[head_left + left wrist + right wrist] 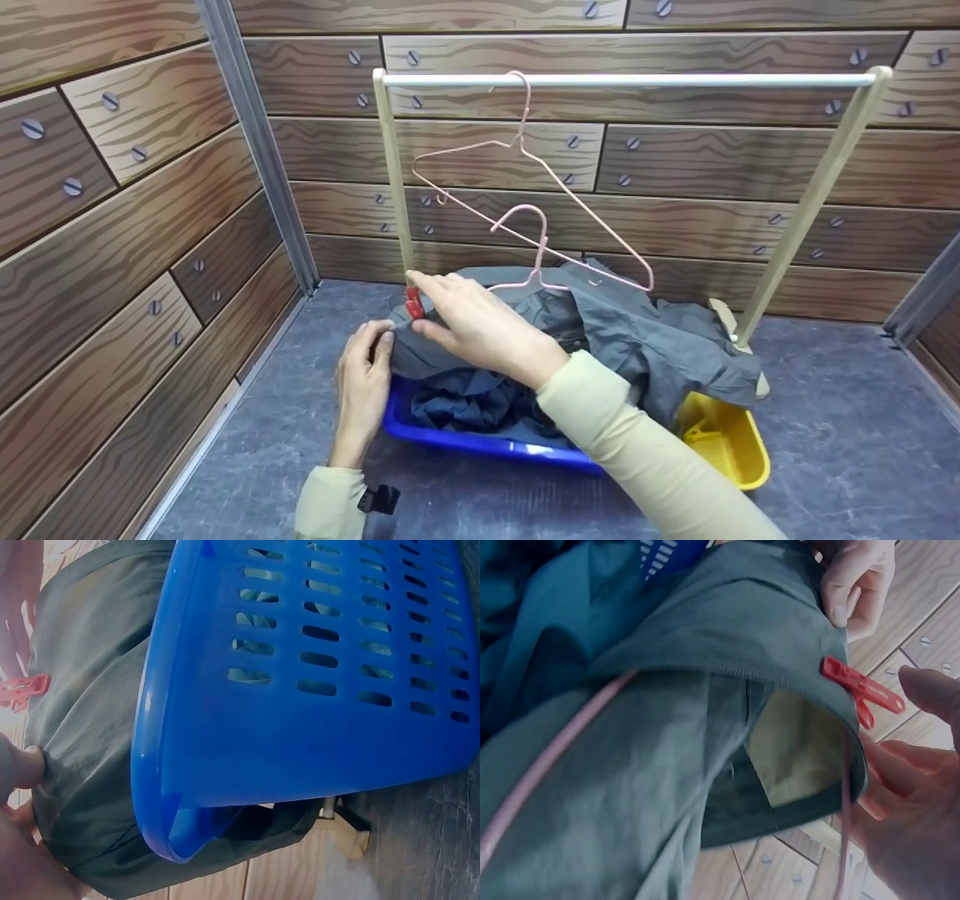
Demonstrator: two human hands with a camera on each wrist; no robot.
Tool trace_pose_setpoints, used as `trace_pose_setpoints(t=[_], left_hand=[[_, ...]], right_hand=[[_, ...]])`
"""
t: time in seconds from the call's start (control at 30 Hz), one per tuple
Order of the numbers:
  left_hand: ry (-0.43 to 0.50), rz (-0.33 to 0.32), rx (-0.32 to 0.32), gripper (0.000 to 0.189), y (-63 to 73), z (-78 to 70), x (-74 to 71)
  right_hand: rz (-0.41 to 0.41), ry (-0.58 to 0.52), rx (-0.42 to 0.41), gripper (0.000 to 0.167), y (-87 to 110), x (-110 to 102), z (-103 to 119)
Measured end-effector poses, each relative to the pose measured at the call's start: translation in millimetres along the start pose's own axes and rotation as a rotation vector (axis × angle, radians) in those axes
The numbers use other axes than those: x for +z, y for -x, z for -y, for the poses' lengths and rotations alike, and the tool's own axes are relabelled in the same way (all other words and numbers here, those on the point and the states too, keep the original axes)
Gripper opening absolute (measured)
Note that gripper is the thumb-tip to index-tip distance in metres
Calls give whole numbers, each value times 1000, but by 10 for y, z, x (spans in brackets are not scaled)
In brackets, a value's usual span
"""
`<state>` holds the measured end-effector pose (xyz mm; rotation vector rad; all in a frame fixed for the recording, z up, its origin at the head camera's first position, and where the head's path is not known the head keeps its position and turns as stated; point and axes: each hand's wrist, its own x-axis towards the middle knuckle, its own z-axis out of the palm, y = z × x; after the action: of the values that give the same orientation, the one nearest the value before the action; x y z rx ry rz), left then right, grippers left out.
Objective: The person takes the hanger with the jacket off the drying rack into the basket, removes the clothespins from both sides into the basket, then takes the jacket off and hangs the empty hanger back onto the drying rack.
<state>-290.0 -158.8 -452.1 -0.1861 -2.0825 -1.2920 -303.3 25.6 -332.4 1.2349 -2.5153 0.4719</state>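
A grey-green garment [637, 330] is draped over a blue basket [480, 444], with a pink wire hanger [541, 238] at its open edge. My left hand [364, 382] pinches the garment's left edge between thumb and fingers, as the left wrist view also shows. A red clothespin [844, 673] sits clipped on that edge, close to the left fingertips. Around the clothespin, my right hand [487, 322] has its thumb and fingers spread; in the right wrist view a gap shows between the thumb [930, 694] and the clothespin.
A second pink hanger [592, 214] hangs from the white rail [675, 79] of a wooden-legged rack behind the basket. A yellow bin [750, 450] containing yellow clips [701, 433] stands at the right. Dark blue cloth [465, 405] lies in the basket. Wood-patterned walls enclose the grey surface.
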Motion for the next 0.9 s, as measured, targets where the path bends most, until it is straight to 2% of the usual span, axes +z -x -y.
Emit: trace_pose_setpoints(t=[0.17,0.27,0.43,0.57,0.7,0.9], left_hand=[[4,0,-1,15,-8,-20,17],[9,-4,9,14,-7,-25,26],[9,-15,33,13,5,-12,30],[7,-19,34,12,23,-18,24],[-2,-30,40,12,39,-30,18],[-17,-41,67,12,15,-31,15]], right_hand=[[-119,14,-81,32,-49,34,-22],[-157,41,-117,21,-48,38,-32],[-175,68,-136,18,-45,53,-32],[-264,94,-156,16,-49,98,-29],[-360,76,-181,14,-37,137,-24],[-428,9,-182,11,-51,126,-27]])
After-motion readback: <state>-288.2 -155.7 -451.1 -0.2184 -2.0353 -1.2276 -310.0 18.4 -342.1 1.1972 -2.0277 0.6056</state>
